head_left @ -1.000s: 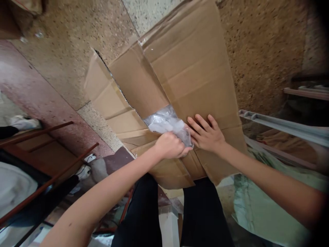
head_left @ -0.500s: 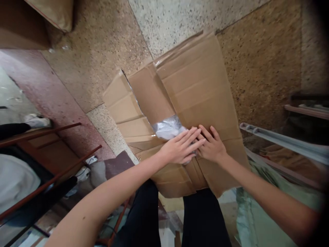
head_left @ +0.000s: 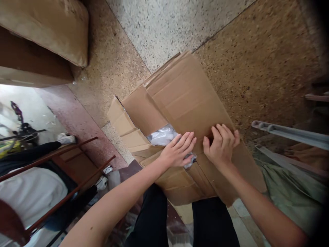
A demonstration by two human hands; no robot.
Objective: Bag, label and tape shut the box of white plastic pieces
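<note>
A brown cardboard box [head_left: 180, 92] stands in front of my legs, its flaps partly folded over a gap in the middle. In that gap lies a clear plastic-wrapped item [head_left: 161, 135]; its contents are hard to make out. My left hand [head_left: 178, 151] rests on the plastic with fingers stretched out and nearly flat, and covers part of it. On the right flap, my right hand [head_left: 221, 145] sits near the outer edge. Its fingers are bent and its thumb stands apart, touching the cardboard without a visible grip.
At the upper left a stuffed tan sack [head_left: 51, 27] lies on a carton [head_left: 31, 61]. A red-brown metal frame [head_left: 77, 190] stands left, with a person in light clothing [head_left: 38, 185] beside it. Grey rails [head_left: 290, 132] and green sacking [head_left: 285, 185] are at right.
My right hand has moved right, away from my left hand, onto the flap, and its fingers have bent. My left hand stays on the plastic. The view has shifted.
</note>
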